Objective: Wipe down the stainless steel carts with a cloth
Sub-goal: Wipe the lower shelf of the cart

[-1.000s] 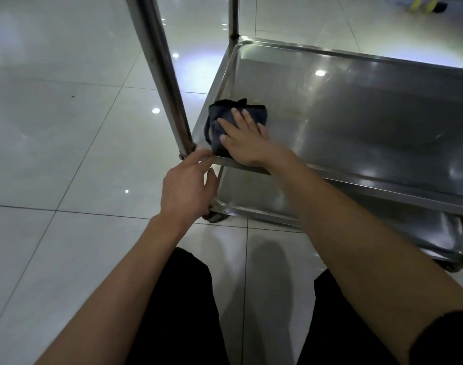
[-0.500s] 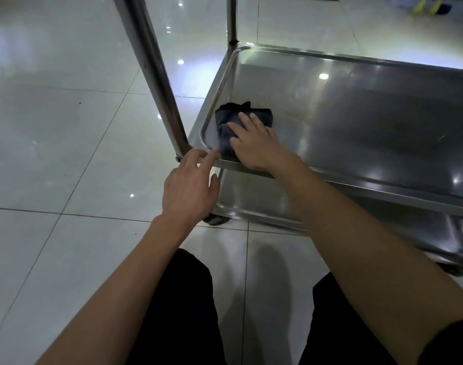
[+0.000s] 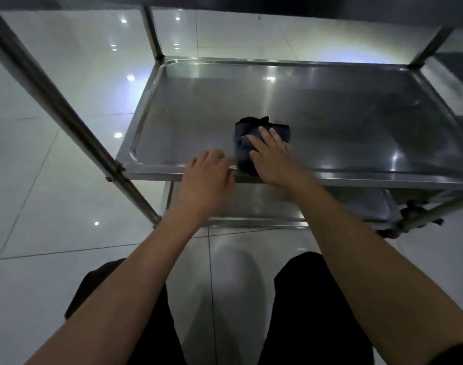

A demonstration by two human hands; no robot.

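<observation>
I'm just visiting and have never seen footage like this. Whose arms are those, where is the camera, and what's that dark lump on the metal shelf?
There is no machine here: these are a person's two bare arms, filmed by a wide-angle camera worn on their head, looking forward and down. That is why you see dark-trousered legs at the bottom and a glossy tiled floor around them.

The metal thing is a stainless steel cart with tray-like shelves. The dark lump is a folded cloth lying on the middle shelf near its front edge. The right hand presses flat on the cloth, fingers straight, to wipe with it. The left hand rests on the shelf's front rim beside the cloth, holding nothing.
</observation>
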